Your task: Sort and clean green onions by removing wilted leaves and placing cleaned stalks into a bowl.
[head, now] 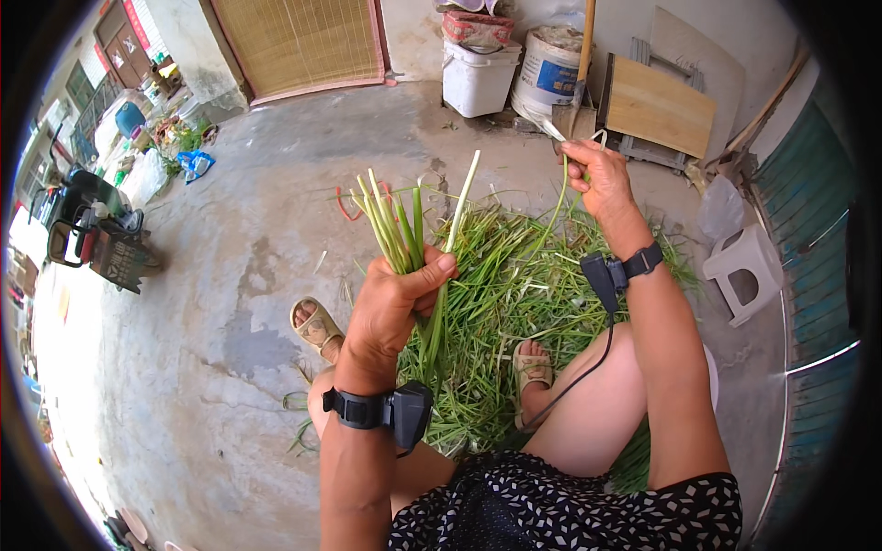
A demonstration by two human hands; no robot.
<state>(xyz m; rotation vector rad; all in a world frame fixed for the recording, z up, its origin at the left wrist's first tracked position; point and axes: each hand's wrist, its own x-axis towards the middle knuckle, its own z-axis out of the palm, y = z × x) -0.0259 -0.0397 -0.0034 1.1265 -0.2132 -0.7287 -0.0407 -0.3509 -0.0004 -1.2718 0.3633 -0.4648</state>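
My left hand (389, 306) is closed around a bunch of green stems (386, 227) that look like garlic chives, pale cut ends up. One thicker whitish stem (466, 196) leans apart from the bunch, pinched by the thumb; the leaves hang down below the fist. Farther out and to the right, my right hand (603, 179) pinches a few thin strands of the greens (564, 182). A long green blade droops from these fingers toward a loose heap of green leaves (482, 337) on the ground between my feet.
Sandalled feet (318, 327) flank the heap on the concrete floor (227, 289). A white plastic stool (747, 272) stands at the right by a green metal door (813, 227). A white bucket (479, 79), a shovel (574, 113) and a wooden board (661, 103) are by the wall. A red string (344, 205) lies beyond.
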